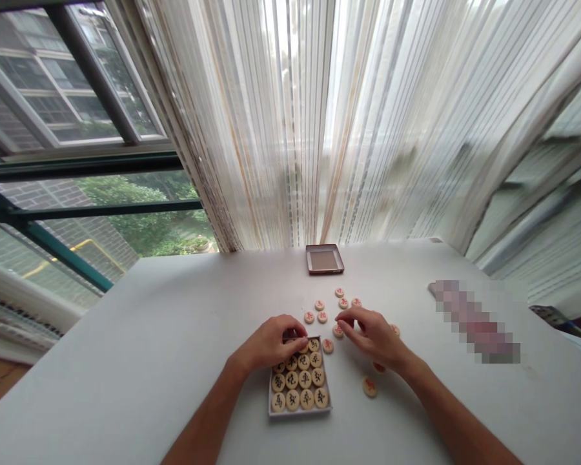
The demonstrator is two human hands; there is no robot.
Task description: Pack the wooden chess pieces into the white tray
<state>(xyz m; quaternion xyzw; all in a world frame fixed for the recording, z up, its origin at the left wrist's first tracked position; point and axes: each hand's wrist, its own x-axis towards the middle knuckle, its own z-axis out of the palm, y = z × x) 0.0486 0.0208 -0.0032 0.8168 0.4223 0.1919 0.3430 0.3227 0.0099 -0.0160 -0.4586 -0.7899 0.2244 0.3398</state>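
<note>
A shallow white box [299,414] holds rows of round wooden Chinese chess pieces [292,400] with black characters. My left hand [274,341] rests over the box's far left part, fingers curled and thumb across a piece in the far row. What its fingertips hold, if anything, is hidden. To the right, my right hand [368,332] hovers with thumb and forefinger pinched together, just above a red-marked piece [337,331] on the table. I cannot make out anything between those fingertips. Beside the box lies another red-marked piece [328,345]; others are partly covered by my right hand.
On the white table [174,336], several red-marked pieces [322,316] lie loose beyond the box, and one [369,386] lies nearer me. An open box lid [325,271] sits at the far edge. A blurred-out long object [477,323] is at the right. Curtains [319,129] hang behind.
</note>
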